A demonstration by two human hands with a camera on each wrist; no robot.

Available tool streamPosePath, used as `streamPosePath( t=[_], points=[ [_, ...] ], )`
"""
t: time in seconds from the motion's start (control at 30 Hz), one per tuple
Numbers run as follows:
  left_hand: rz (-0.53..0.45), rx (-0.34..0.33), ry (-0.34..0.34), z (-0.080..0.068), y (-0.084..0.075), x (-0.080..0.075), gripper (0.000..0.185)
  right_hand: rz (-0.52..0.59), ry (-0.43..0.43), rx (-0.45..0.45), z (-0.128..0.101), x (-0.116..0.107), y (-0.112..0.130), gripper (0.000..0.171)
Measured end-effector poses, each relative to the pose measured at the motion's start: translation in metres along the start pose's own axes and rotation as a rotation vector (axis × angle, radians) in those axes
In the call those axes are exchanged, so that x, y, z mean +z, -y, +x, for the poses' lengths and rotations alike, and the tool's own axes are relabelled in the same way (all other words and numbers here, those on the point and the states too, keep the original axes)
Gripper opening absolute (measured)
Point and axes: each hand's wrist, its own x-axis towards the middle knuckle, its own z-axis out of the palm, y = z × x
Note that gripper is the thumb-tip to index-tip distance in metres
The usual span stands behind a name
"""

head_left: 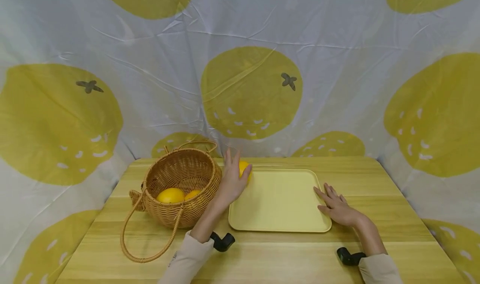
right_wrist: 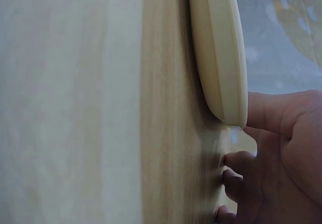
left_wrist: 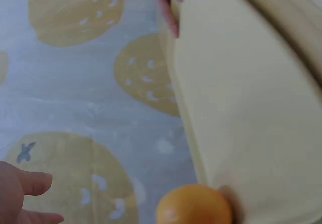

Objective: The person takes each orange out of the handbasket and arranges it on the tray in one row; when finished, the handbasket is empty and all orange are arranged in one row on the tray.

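An orange [left_wrist: 193, 206] sits at the far left corner of the pale yellow tray [head_left: 281, 200]. My left hand [head_left: 233, 182] is beside it, its thumb and fingers spread; the left wrist view shows the fingers [left_wrist: 35, 182] apart from the fruit. In the head view the hand partly covers the orange [head_left: 243, 167]. At the tray's right side, my right hand [head_left: 339, 207] lies with fingers extended, fingertips right at the rim. The right wrist view has its thumb [right_wrist: 271, 113] against the tray's edge [right_wrist: 234, 83].
Left of the tray stands a woven wicker basket [head_left: 202, 207] with two orange-yellow fruits [head_left: 171, 195] inside. Its long handle [head_left: 125, 244] hangs down onto the wooden table [head_left: 285, 263]. Behind the table hangs a fruit-print cloth [head_left: 337, 88].
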Motion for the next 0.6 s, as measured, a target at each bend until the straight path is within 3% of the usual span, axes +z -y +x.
streamPosePath(
  t=[0.17, 0.33, 0.47, 0.6],
  points=[
    [-0.015, 0.046, 0.073, 0.003, -0.03, -0.04, 0.066, 0.004, 0.0, -0.004, 0.0, 0.0, -0.001, 0.067],
    [0.018, 0.142, 0.14, 0.013, -0.052, -0.083, 0.054, 0.008, 0.004, -0.002, -0.001, -0.001, 0.001, 0.067],
    [0.022, 0.181, 0.25, 0.024, -0.058, -0.118, 0.045, 0.013, 0.003, -0.002, -0.001, -0.001, 0.001, 0.067],
    [0.003, 0.172, 0.383, 0.038, -0.051, -0.148, 0.04, 0.021, 0.0, -0.004, -0.001, -0.001, 0.001, 0.067]
  ],
)
